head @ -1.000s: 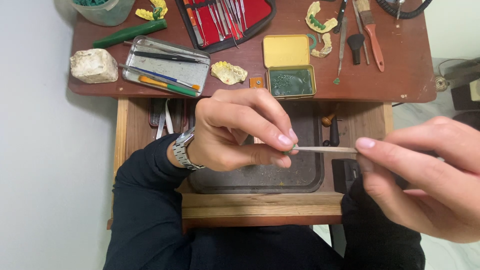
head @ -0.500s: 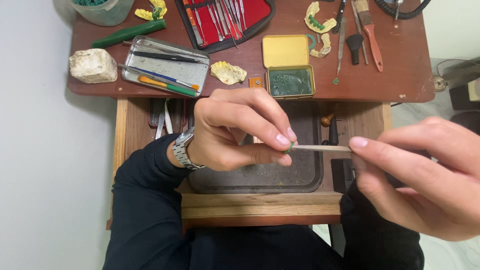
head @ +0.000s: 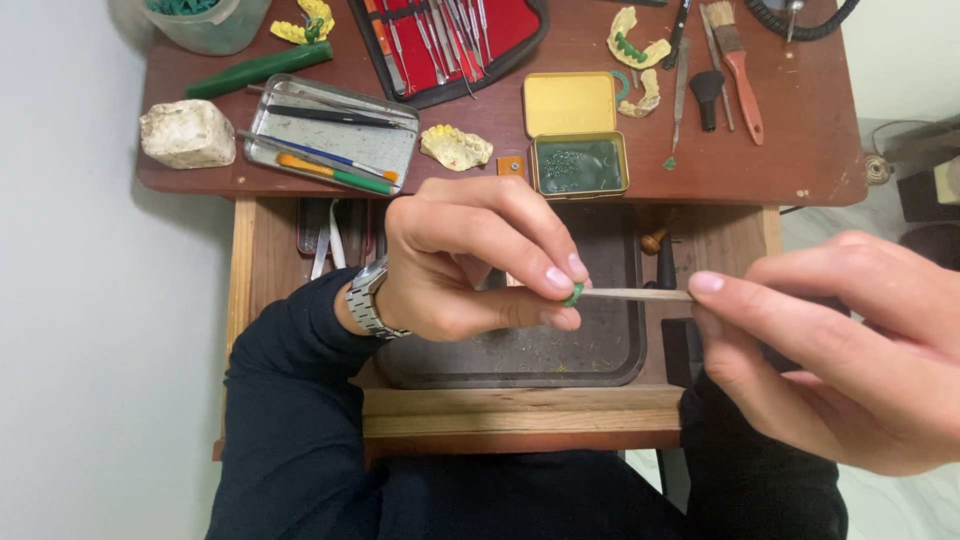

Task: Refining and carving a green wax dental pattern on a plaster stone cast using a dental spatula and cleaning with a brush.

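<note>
Head view: the left hand (head: 470,265) pinches a small green wax piece (head: 573,293) between thumb and fingertips, its grip closed on that piece, above the dark tray (head: 600,350) that sits in the open wooden drawer (head: 520,410). The right hand (head: 850,360) holds a thin pale metal instrument (head: 640,294), its grip closed on the handle end between thumb and forefinger. The instrument lies nearly level, its long axis running left to right across the picture, with the working tip pointing toward the left hand and touching the green wax piece. Both hands work over the tray, probably so that shavings drop into it; pale flecks already lie on the tray floor. Holding the piece at the fingertips appears to leave its face open to the tip. Behind the drawer, the brown counter (head: 800,160) carries an open yellow tin (head: 578,135) with green material inside, a metal tray of hand tools (head: 335,135), a red-lined instrument case (head: 450,30), yellow dental casts (head: 455,147), a brush (head: 735,60) and a white stone block (head: 188,133).
</note>
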